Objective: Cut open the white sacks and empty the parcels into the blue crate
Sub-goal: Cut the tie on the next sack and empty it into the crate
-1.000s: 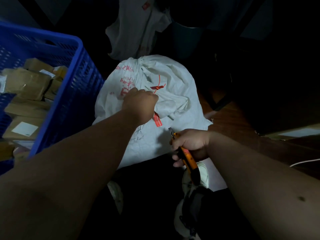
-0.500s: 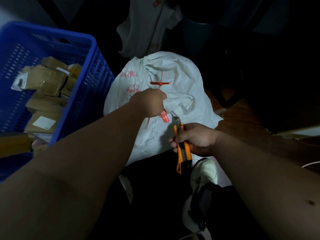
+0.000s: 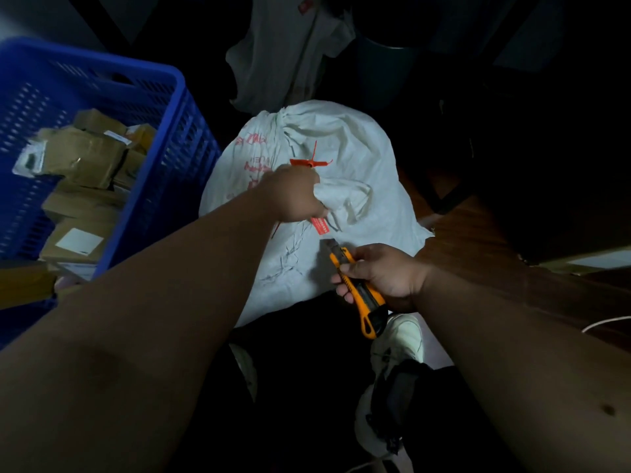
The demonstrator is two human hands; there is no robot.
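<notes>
A full white sack (image 3: 345,141) with red print stands on the floor in front of me, its neck closed by a red zip-tie seal (image 3: 309,162) with a red tag (image 3: 320,225). My left hand (image 3: 293,194) grips a bunch of the sack's cloth near the tag. My right hand (image 3: 382,274) holds an orange and black utility knife (image 3: 362,295), its tip pointing up at the sack just below the tag, not touching it as far as I can see. The blue crate (image 3: 150,172) stands to the left, holding several brown parcels (image 3: 82,158).
Another limp white sack (image 3: 283,52) hangs or leans behind the full one, beside a dark bin (image 3: 382,73). My white shoes (image 3: 399,339) are below the knife. A wooden floor strip and a flat carton (image 3: 587,261) lie to the right; a white cable (image 3: 604,324) crosses there.
My right hand raised the knife from low beside my shoe towards the sack, its tip now close under the red tag. My left hand kept its grip on the cloth.
</notes>
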